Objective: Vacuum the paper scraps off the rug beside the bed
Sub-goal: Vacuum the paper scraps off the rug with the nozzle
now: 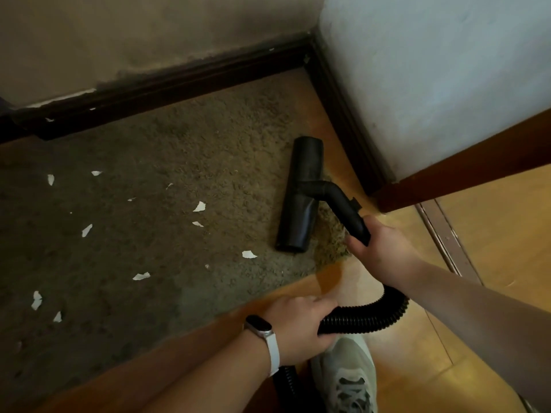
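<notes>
A brown shaggy rug (155,239) covers the floor at the left. Several white paper scraps (199,206) lie scattered over its middle and left. The black vacuum nozzle (301,195) rests flat on the rug's right end. My right hand (381,248) grips the nozzle's angled tube just behind the head. From there the ribbed black hose (372,314) curves down and back to my left hand (301,326), which grips it above the wooden floor. A watch with a white strap sits on my left wrist.
A dark baseboard (179,81) runs along the wall behind the rug and down the right corner. A grey wall (432,84) and a dark wooden frame (465,171) stand at the right. My grey shoe (346,380) stands on the wooden floor (492,239), near the hose.
</notes>
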Motion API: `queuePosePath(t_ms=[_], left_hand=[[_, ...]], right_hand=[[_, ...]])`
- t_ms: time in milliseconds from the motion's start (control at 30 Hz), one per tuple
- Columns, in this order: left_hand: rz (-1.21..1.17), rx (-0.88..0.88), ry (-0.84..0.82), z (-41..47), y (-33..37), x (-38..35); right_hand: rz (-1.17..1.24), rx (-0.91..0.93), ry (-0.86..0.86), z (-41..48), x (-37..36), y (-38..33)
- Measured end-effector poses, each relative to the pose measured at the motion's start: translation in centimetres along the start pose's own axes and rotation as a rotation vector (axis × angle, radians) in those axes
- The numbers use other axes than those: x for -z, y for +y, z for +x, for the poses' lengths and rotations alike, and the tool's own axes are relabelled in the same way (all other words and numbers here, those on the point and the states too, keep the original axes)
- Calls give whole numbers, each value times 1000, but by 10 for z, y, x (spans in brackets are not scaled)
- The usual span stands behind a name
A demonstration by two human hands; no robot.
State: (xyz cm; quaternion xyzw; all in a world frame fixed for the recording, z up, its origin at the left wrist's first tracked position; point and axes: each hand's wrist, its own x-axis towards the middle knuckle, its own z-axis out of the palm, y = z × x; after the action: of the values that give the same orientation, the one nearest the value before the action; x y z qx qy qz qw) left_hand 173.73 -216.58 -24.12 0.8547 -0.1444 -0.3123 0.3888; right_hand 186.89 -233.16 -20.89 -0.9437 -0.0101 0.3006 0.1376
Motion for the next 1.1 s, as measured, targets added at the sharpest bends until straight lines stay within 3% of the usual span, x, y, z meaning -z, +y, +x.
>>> queuePosePath(t_ms=[267,500,833,1100], left_hand=[[-76,51,12,3,9,-17],[-39,54,-14,3,18,-18],[8,-28,-88,27,42,-19],[-43,22,-36,18,21,-15]], right_hand=[[-28,82,36,-2,1,22],[-105,298,-62,-11,-5,27],[-82,108,-29,-19,5,62],[-94,238,-41,-1,-2,35]])
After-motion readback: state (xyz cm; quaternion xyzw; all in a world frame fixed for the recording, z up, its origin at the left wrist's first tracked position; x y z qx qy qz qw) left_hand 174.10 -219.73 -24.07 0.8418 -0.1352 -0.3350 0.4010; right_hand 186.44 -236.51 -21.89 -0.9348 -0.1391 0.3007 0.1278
